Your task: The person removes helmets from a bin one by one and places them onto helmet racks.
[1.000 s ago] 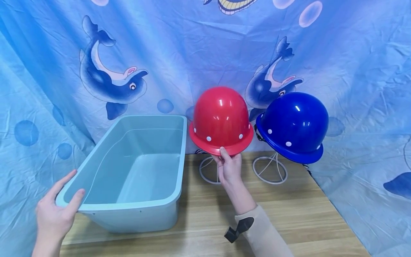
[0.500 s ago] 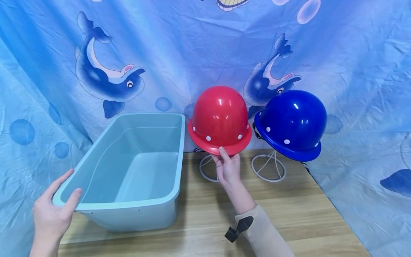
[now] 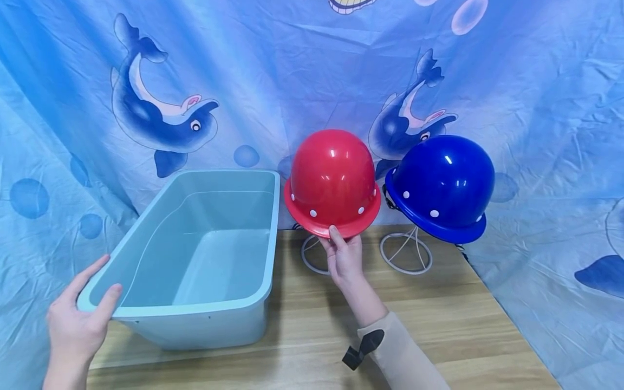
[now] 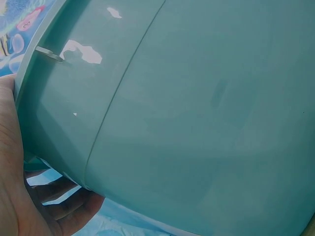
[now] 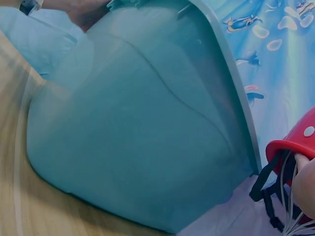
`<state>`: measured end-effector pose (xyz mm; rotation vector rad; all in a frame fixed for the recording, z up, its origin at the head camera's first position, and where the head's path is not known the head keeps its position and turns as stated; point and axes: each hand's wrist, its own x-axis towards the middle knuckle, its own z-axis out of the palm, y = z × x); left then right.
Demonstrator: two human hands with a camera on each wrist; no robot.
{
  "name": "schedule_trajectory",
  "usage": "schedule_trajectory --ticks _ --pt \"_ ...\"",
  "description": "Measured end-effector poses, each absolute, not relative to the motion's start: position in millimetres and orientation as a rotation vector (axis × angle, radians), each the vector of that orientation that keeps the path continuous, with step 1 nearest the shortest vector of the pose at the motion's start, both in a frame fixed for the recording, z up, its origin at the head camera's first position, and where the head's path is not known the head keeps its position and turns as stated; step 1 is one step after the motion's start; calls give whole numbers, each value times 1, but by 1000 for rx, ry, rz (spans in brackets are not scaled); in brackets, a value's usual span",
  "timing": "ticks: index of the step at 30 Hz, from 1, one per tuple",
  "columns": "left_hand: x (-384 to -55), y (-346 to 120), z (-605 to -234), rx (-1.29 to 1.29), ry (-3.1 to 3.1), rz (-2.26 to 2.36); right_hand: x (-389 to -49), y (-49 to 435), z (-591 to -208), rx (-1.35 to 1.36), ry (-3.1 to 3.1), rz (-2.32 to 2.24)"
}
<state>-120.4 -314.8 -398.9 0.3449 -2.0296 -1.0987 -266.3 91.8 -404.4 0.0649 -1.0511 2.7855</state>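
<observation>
My left hand point(image 3: 78, 319) grips the near left corner of a pale blue-green plastic tub point(image 3: 195, 310), thumb over the rim; the left wrist view shows its other fingers point(image 4: 81, 214) curled against the outer wall. My right hand point(image 3: 347, 259) pinches the front brim of a red hard hat point(image 3: 333, 176), thumb on top and fingers beneath. Dark straps point(image 5: 268, 187) hang under that hat in the right wrist view. A wire stand point(image 3: 303, 253) is below it, partly behind my hand. To the right, a blue hard hat point(image 3: 446, 181) sits tilted on another wire stand point(image 3: 408, 272).
All of it stands on a wood-grain table point(image 3: 312, 352), whose right edge slants toward the viewer. Behind and at both sides hangs a blue cloth point(image 3: 312, 65) printed with dolphins. The tub's inside shows only its bare floor and walls.
The head view has shifted slightly. Under my right hand the red hard hat's front brim has dipped a little. My left hand keeps its grip on the tub.
</observation>
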Motion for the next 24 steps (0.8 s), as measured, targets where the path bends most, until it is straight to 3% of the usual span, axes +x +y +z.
schedule_trajectory --ticks 24 --pt "-122 -316 -399 354 -2035 -1105 -265 93 -394 49 -894 2913"
